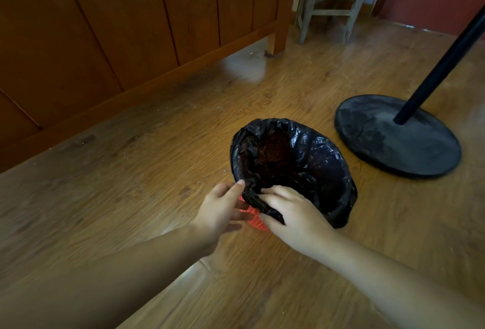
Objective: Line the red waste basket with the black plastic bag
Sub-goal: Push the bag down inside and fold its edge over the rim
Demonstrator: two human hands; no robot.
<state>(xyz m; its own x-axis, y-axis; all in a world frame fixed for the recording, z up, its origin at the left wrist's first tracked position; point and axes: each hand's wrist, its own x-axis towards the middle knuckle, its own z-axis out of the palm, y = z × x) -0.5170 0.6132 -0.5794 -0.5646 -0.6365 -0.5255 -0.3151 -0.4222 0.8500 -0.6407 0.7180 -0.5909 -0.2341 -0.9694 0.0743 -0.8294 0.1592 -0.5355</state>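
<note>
The red waste basket (256,221) stands on the wooden floor, and only a small patch of its mesh wall shows near me. The black plastic bag (315,155) sits inside it, folded out over the rim nearly all the way round, with the basket's dark inside visible through the opening. My left hand (223,210) is at the near-left rim, thumb on the bag's edge and fingers against the red mesh. My right hand (291,213) pinches the bag's folded edge at the near rim, right beside the left hand.
A black round stand base (393,139) with a slanted black pole (446,61) sits close to the right of the basket. A wooden panelled bed frame (105,40) runs along the left. A wooden chair (330,0) stands at the back.
</note>
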